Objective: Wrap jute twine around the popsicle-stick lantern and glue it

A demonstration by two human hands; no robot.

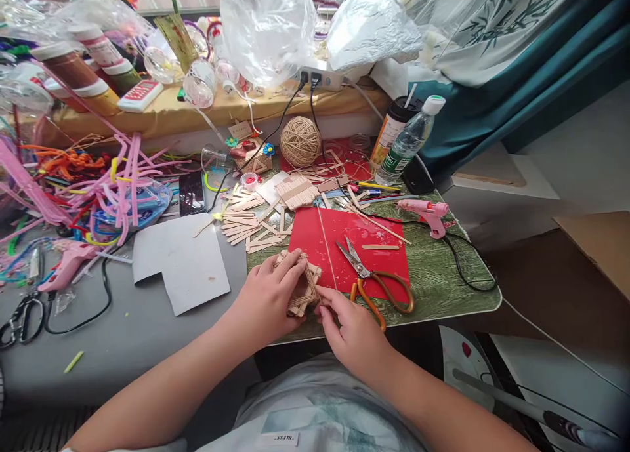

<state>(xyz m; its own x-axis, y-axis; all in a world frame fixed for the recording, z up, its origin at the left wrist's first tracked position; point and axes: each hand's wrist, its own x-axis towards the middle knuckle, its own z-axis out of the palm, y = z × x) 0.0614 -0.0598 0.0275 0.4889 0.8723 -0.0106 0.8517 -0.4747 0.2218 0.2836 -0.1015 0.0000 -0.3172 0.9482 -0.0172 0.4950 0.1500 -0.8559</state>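
A small craft-stick box (311,283) with brown twine along its edges is held near the table's front edge. My left hand (268,298) wraps over its left side and top, fingers closed on it. At the box's lower right corner, my right hand (353,327) has its fingers pinched together on the twine (325,239), which runs down across a red sheet (308,232) to that hand. The pinched part is hidden by the fingers. Just right of the box lie open scissors (363,271) with orange handles. One loose craft stick (380,247) rests on the red sheet.
Loose craft sticks (241,222) and a twine ball (300,141) lie behind the box. A pink glue gun (426,212) with a black cord stands right, near a water bottle (408,143). Leftward are grey card (182,262), another glue gun (69,263) and tangled pipe cleaners (130,196).
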